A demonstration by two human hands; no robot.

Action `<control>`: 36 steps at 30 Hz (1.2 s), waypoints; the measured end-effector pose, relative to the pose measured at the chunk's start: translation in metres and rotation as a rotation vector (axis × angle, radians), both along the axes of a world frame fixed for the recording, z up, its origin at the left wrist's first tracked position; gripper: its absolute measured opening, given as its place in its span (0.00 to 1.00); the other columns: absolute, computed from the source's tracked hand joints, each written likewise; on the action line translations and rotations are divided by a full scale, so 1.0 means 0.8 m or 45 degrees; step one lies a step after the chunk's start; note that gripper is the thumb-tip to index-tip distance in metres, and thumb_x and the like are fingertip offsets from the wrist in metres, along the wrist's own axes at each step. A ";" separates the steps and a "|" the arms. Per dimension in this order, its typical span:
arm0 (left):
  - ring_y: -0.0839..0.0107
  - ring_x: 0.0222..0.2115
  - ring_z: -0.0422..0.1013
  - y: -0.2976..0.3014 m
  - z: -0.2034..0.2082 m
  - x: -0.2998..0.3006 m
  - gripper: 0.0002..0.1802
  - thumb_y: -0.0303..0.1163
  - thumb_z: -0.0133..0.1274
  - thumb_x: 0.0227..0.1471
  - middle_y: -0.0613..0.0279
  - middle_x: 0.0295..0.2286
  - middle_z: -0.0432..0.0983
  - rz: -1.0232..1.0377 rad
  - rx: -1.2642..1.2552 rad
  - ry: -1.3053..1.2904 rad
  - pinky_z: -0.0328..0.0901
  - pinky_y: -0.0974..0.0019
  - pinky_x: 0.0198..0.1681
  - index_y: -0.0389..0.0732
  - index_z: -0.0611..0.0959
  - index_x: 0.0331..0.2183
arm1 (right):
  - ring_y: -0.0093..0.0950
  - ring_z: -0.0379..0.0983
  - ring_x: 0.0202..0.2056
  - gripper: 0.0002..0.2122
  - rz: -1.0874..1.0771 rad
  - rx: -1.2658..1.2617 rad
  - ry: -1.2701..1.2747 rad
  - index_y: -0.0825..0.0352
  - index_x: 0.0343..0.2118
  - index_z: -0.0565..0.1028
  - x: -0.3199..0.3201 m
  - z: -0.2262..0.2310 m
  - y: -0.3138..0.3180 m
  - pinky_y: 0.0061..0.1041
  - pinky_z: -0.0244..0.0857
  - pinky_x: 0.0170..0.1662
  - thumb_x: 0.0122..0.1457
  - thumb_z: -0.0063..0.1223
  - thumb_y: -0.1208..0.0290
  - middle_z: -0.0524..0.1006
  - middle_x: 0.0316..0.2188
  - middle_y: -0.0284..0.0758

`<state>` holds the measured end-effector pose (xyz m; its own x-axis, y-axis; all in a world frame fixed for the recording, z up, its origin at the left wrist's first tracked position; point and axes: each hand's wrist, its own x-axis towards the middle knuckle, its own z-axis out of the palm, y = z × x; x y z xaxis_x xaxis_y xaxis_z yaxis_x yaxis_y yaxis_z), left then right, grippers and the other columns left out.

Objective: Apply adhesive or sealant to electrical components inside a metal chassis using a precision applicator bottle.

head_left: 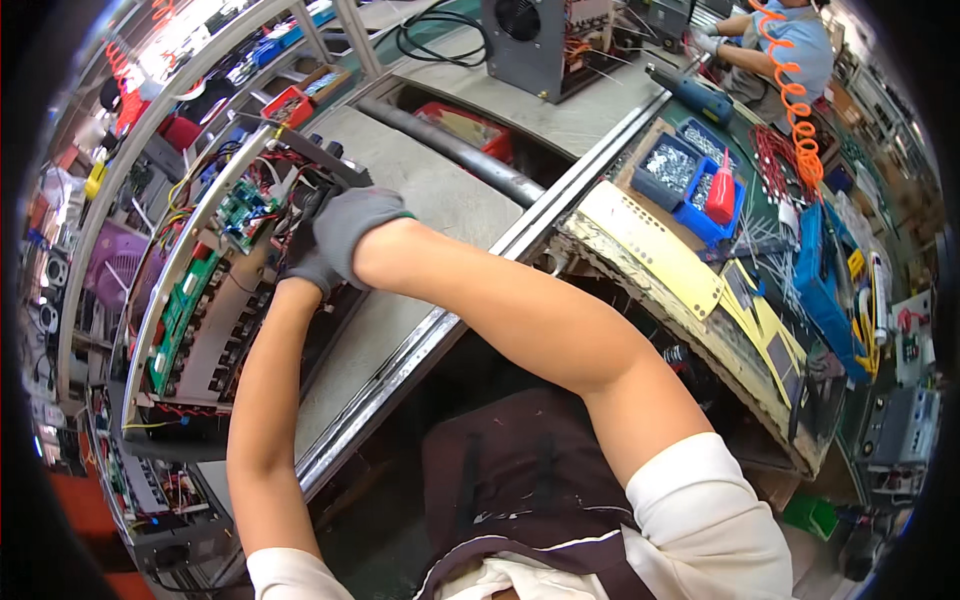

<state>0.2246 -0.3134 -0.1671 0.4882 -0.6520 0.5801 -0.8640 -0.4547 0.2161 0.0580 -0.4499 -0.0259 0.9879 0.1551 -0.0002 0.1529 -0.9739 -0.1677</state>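
Both my hands, in grey gloves, are together at the right side of an opened electronics chassis (215,345) that stands on the bench at the left. Inside the chassis show a green circuit board (245,212), a long green board along the left edge, rows of black parts and coloured wires. My right hand (352,228) reaches across and lies over the chassis edge, its fingers turned away from view. Below and partly behind it, my left hand (308,262) is at the chassis interior. What the fingers touch or hold is hidden by the gloves.
On the right bench (640,300) are yellow perforated sheets (650,245), blue bins (708,200) of screws, a red bottle (721,190) and a power screwdriver (690,95). A metal rail (400,355) edges the bench. Another chassis (530,45) stands beyond; a co-worker (790,50) works at upper right.
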 end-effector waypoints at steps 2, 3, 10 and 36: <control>0.58 0.51 0.65 -0.021 0.014 0.001 0.21 0.39 0.54 0.48 0.49 0.46 0.73 -0.085 0.069 -0.006 0.58 0.57 0.54 0.41 0.79 0.44 | 0.37 0.78 0.41 0.12 0.023 -0.003 -0.062 0.64 0.37 0.81 0.004 0.002 -0.003 0.34 0.71 0.43 0.50 0.54 0.70 0.80 0.38 0.42; 0.57 0.50 0.65 -0.050 0.016 -0.006 0.21 0.39 0.54 0.47 0.49 0.46 0.74 -0.117 0.101 -0.010 0.58 0.57 0.54 0.41 0.79 0.43 | 0.37 0.78 0.41 0.12 0.025 0.022 -0.118 0.65 0.37 0.81 0.004 0.001 -0.013 0.34 0.71 0.43 0.50 0.53 0.69 0.80 0.38 0.43; 0.53 0.46 0.67 -0.081 0.059 -0.039 0.17 0.41 0.53 0.44 0.49 0.40 0.76 -0.054 0.290 -0.027 0.61 0.56 0.50 0.42 0.82 0.36 | 0.42 0.77 0.39 0.10 -0.155 0.000 -0.077 0.68 0.32 0.81 0.001 -0.001 -0.030 0.36 0.71 0.43 0.52 0.48 0.74 0.79 0.34 0.47; 0.51 0.33 0.76 -0.106 0.049 -0.044 0.19 0.43 0.51 0.42 0.46 0.31 0.80 0.178 0.271 0.264 0.68 0.54 0.39 0.39 0.85 0.30 | 0.45 0.76 0.37 0.09 -0.070 -0.212 -0.111 0.67 0.29 0.80 -0.009 -0.008 -0.026 0.40 0.69 0.43 0.51 0.46 0.75 0.78 0.31 0.48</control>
<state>0.1891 -0.3985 -0.1275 0.6750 -0.6663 0.3168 -0.7376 -0.6196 0.2684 0.0510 -0.4711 -0.0321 0.9923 0.1056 0.0647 0.1053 -0.9944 0.0079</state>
